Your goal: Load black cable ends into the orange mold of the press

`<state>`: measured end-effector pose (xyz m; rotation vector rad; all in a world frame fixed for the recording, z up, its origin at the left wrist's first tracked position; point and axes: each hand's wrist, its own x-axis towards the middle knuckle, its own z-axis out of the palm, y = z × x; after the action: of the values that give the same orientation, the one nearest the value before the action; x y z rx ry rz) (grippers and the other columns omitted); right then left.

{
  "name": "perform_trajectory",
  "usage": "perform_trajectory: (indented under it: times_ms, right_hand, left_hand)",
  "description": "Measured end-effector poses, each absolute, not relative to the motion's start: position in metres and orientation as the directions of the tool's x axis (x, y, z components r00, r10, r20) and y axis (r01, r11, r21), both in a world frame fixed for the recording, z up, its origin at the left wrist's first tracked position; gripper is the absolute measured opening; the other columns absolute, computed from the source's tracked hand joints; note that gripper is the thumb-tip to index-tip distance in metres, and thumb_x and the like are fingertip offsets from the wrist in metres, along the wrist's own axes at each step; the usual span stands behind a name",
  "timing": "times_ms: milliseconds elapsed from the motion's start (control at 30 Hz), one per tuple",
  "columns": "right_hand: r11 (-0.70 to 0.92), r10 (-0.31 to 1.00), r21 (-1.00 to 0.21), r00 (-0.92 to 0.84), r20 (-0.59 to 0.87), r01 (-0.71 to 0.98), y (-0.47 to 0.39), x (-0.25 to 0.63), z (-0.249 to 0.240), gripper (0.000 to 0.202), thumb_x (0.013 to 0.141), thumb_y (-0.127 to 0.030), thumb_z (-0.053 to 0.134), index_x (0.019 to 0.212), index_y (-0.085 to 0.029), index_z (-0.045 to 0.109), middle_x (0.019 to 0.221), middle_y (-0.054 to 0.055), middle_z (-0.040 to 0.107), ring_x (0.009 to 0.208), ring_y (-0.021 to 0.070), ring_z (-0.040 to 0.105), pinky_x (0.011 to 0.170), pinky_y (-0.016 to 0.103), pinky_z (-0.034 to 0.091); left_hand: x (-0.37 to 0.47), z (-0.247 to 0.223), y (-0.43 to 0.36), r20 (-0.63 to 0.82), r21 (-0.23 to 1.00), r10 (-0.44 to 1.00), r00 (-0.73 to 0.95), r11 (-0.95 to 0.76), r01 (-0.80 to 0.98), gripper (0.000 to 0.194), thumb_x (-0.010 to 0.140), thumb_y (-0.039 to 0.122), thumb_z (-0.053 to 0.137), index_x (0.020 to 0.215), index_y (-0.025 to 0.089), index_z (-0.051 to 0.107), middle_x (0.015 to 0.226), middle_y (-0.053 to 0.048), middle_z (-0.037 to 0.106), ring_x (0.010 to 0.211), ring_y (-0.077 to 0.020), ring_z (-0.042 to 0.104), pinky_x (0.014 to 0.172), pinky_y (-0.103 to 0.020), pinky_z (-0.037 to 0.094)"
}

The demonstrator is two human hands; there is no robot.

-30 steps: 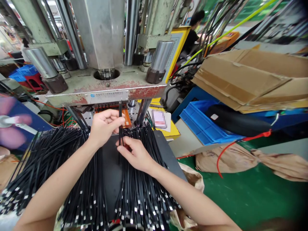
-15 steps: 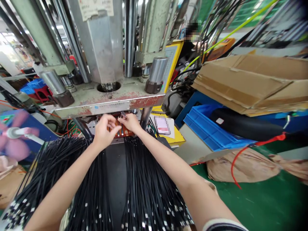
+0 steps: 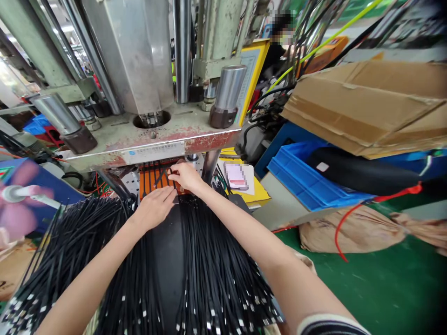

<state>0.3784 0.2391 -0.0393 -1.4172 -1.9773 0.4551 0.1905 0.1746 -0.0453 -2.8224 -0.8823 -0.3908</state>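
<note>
An orange fixture with black cables lying across it in parallel sits under the machine's plate. My left hand lies palm down at its front edge, fingers extended and near one another, over the cable ends. My right hand is pinched at the fixture's right part, with a black cable at its fingertips. Bundles of black cables with light metal ends spread over the dark table surface, on both sides of a bare strip.
The machine's heavy plate and posts stand just above and behind my hands. At right are a phone on yellow, a blue crate and cardboard. A pink fan is at left. A person is behind.
My left hand has come down from a raised, curled pose and flattened at the fixture's front, uncovering more of the orange fixture and its cables. The view has shifted slightly.
</note>
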Motion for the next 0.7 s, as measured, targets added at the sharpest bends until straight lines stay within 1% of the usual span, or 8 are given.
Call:
perform_trajectory:
  times_ms: [100, 167, 267, 333, 400, 533, 600, 700]
  right_hand:
    - [0.26, 0.954, -0.554, -0.122, 0.275, 0.791, 0.251, 0.376, -0.039, 0.01, 0.089, -0.024, 0.069, 0.096, -0.019, 0.074, 0.096, 0.006, 0.073, 0.094, 0.0213, 0.065, 0.083, 0.028, 0.044]
    - [0.183, 0.958, -0.52, -0.034, 0.283, 0.834, 0.252, 0.376, -0.039, 0.016, 0.093, -0.023, 0.064, 0.106, -0.018, 0.072, 0.109, 0.009, 0.072, 0.102, 0.0233, 0.064, 0.088, 0.03, 0.043]
    - [0.178, 0.954, -0.502, -0.023, 0.299, 0.846, 0.238, 0.379, -0.04, 0.017, 0.094, -0.022, 0.059, 0.105, -0.018, 0.071, 0.105, 0.01, 0.071, 0.099, 0.0231, 0.064, 0.086, 0.031, 0.044]
    - [0.227, 0.953, -0.494, -0.087, 0.29, 0.839, 0.225, 0.381, -0.04, 0.014, 0.091, -0.027, 0.065, 0.102, -0.019, 0.071, 0.097, 0.008, 0.07, 0.092, 0.022, 0.064, 0.082, 0.03, 0.044]
    - [0.236, 0.958, -0.495, -0.115, 0.262, 0.836, 0.219, 0.381, -0.04, 0.016, 0.086, -0.03, 0.072, 0.098, -0.02, 0.071, 0.094, 0.006, 0.069, 0.088, 0.0208, 0.063, 0.079, 0.03, 0.043]
    - [0.15, 0.981, -0.539, -0.057, 0.186, 0.829, 0.227, 0.374, -0.037, 0.011, 0.084, -0.03, 0.075, 0.087, -0.02, 0.071, 0.086, 0.004, 0.069, 0.081, 0.0198, 0.063, 0.075, 0.029, 0.043]
    - [0.168, 0.974, -0.547, -0.054, 0.218, 0.82, 0.226, 0.374, -0.037, 0.01, 0.085, -0.028, 0.074, 0.088, -0.019, 0.071, 0.086, 0.004, 0.069, 0.083, 0.02, 0.064, 0.077, 0.029, 0.044]
    - [0.249, 0.938, -0.515, -0.072, 0.339, 0.821, 0.201, 0.39, -0.042, 0.01, 0.091, -0.022, 0.067, 0.098, -0.015, 0.068, 0.092, 0.006, 0.069, 0.089, 0.0188, 0.064, 0.084, 0.027, 0.045]
  left_hand:
    - [0.192, -0.034, 0.185, 0.178, -0.019, 0.601, 0.779, -0.79, 0.613, 0.056, 0.099, 0.047, 0.046, 0.142, 0.013, 0.05, 0.148, -0.015, 0.048, 0.135, -0.0291, 0.048, 0.118, -0.052, 0.032]
    - [0.196, -0.025, 0.202, 0.095, 0.001, 0.647, 0.757, -0.76, 0.65, 0.059, 0.1, 0.05, 0.038, 0.148, 0.016, 0.042, 0.154, -0.013, 0.041, 0.141, -0.0267, 0.041, 0.121, -0.055, 0.023]
    - [0.206, -0.015, 0.235, -0.016, 0.031, 0.732, 0.681, -0.681, 0.732, 0.056, 0.103, 0.047, 0.027, 0.15, 0.018, 0.04, 0.155, -0.011, 0.039, 0.144, -0.0244, 0.037, 0.122, -0.053, 0.016]
    - [0.213, -0.012, 0.257, -0.087, 0.08, 0.78, 0.619, -0.614, 0.785, 0.055, 0.103, 0.047, 0.023, 0.146, 0.021, 0.045, 0.152, -0.009, 0.045, 0.141, -0.0247, 0.04, 0.12, -0.05, 0.019]
    - [0.221, -0.01, 0.275, -0.11, 0.13, 0.814, 0.57, -0.557, 0.82, 0.054, 0.103, 0.046, 0.021, 0.141, 0.023, 0.051, 0.146, -0.008, 0.053, 0.136, -0.0251, 0.046, 0.117, -0.045, 0.027]
    - [0.237, -0.01, 0.295, -0.032, 0.17, 0.852, 0.523, -0.511, 0.843, 0.049, 0.101, 0.043, 0.027, 0.127, 0.017, 0.061, 0.13, -0.012, 0.064, 0.124, -0.0257, 0.056, 0.108, -0.037, 0.037]
    - [0.236, -0.009, 0.293, -0.017, 0.174, 0.857, 0.515, -0.505, 0.846, 0.049, 0.101, 0.044, 0.028, 0.122, 0.016, 0.062, 0.126, -0.012, 0.066, 0.12, -0.0264, 0.058, 0.105, -0.038, 0.039]
    - [0.216, -0.014, 0.269, 0.052, 0.195, 0.832, 0.553, -0.551, 0.811, 0.052, 0.103, 0.044, 0.021, 0.128, 0.018, 0.058, 0.13, -0.01, 0.064, 0.12, -0.0247, 0.057, 0.106, -0.039, 0.04]
